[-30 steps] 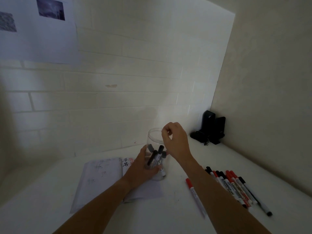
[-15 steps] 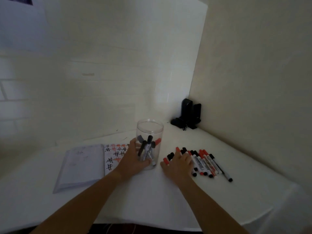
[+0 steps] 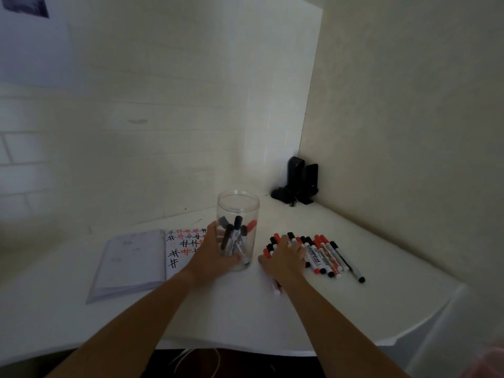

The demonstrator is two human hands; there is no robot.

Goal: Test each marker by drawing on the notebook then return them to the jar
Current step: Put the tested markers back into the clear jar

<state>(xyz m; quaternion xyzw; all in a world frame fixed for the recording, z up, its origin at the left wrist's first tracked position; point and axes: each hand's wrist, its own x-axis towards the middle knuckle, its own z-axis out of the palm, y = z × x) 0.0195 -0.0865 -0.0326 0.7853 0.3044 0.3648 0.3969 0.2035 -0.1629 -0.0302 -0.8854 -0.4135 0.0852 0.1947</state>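
A clear plastic jar (image 3: 238, 203) stands upright on the white table (image 3: 381, 282), with several black-capped and red-capped markers (image 3: 234, 238) leaning inside. My left hand (image 3: 212, 257) grips the jar's lower left side. To its right lies a row of several red and black markers (image 3: 324, 253). My right hand (image 3: 285, 259) rests flat on the left end of that row, fingers spread over the markers. An open notebook (image 3: 136, 257) lies left of the jar, its right page covered with red and black hash marks (image 3: 182, 245).
A black device with a cable (image 3: 298, 181) stands in the far corner where the brick wall meets the right wall. The table's front edge (image 3: 245, 347) runs close below my forearms. Paper sheets (image 3: 24, 6) hang on the wall at upper left.
My right hand left the jar's rim and came down onto the loose markers to the right. My left hand stayed on the jar. The view tilted down.
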